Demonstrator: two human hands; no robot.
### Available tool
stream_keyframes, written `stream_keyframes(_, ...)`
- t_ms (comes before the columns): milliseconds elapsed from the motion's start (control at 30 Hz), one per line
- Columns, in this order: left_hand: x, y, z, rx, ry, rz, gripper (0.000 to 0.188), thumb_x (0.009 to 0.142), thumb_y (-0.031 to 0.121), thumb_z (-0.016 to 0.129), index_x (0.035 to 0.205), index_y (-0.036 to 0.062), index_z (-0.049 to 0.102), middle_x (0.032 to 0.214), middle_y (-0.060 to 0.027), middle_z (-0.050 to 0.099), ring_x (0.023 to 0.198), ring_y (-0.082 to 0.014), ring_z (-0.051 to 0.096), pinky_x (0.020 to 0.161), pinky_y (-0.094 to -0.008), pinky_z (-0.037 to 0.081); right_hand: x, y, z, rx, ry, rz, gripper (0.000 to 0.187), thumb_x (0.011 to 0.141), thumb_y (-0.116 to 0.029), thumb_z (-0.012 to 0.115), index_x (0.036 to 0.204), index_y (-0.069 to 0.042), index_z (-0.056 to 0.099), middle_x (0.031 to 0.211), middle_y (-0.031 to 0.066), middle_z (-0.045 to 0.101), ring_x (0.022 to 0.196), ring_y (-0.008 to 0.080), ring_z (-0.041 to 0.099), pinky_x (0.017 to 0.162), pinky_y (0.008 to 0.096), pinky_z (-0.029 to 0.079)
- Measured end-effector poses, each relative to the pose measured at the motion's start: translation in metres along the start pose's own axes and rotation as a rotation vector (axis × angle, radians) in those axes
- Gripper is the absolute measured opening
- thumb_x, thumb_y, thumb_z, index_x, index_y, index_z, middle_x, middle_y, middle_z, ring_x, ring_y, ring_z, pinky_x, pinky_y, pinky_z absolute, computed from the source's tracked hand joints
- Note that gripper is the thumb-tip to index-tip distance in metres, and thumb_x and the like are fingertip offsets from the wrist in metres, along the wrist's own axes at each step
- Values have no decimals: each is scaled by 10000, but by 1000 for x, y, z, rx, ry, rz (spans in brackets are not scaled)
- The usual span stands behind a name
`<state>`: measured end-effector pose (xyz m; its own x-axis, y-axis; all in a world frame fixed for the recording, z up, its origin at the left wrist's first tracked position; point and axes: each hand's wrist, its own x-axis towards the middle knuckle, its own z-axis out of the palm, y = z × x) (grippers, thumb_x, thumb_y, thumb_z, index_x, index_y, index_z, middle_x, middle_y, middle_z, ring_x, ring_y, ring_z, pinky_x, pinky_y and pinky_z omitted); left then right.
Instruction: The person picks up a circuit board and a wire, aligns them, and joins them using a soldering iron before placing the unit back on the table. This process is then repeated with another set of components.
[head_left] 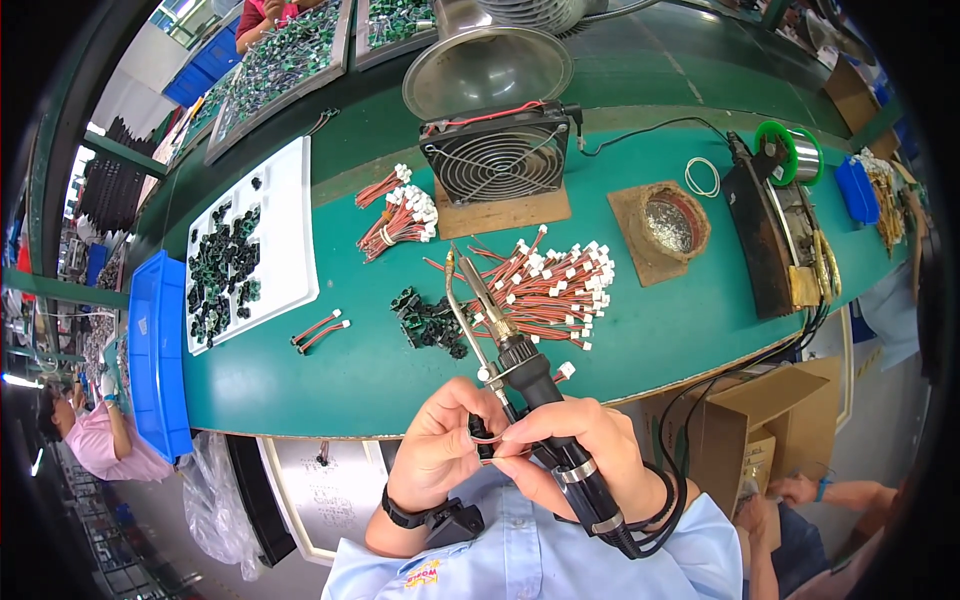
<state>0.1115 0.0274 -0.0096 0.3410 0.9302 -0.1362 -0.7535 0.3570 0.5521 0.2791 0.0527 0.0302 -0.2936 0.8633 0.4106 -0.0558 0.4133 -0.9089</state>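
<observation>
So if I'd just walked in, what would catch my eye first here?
Probably the soldering iron in the right hand, held close to the body, its tip pointing away over the green bench, while the left hand pinches a small part with red wires. Just beyond lies a heap of red wires with white plugs, and behind that stands a black fan.

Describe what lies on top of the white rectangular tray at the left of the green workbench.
Clusters of small black parts lie scattered on the white rectangular tray; its right half is mostly bare. Whatever sits beneath the piles is covered.
</observation>
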Motion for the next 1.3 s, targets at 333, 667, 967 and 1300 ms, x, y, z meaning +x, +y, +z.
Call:
stream_keyframes(333, -6, 20, 13, 342, 10, -19, 174, 871, 71, 569, 996, -19, 488, 972, -121, 558, 905, -179, 538, 816, -303, 422, -3, 10, -11, 37, -113, 90, 368, 679, 9, 772, 964, -27, 543, 810, 82, 657, 735, 173, 674, 657, 268, 536)
stream_keyframes(667, -11, 24, 18, 545, 140, -4, 160, 857, 91, 552, 958, -15, 485, 927, -152, 598, 881, -218, 594, 817, -340, 463, -9, 5, 1, -139, 26, 88, 364, 706, 54, 697, 1031, -40, 561, 814, 79, 624, 709, 182, 634, 616, 271, 496)
stream_keyframes(967, -17, 30, 6, 413, 187, 40, 155, 890, 73, 498, 1014, 4, 434, 975, -185, 612, 932, -242, 598, 833, -359, 466, -8, 8, 5, -480, 31, -60, 399, 759, -126, 718, 1058, -16, 480, 847, 129, 622, 770, 217, 624, 760, 334, 498)
stream_keyframes(1300, -31, 47, -23, 731, 481, 350, 123, 894, 50, 489, 991, 26, 417, 1010, -183, 626, 982, -220, 598, 946, -388, 395, -45, 9, 12, -629, 9, -159, 552, 672, -436, 753, 1046, -86, 548, 778, 68, 554, 710, 222, 518, 967, 491, 261)
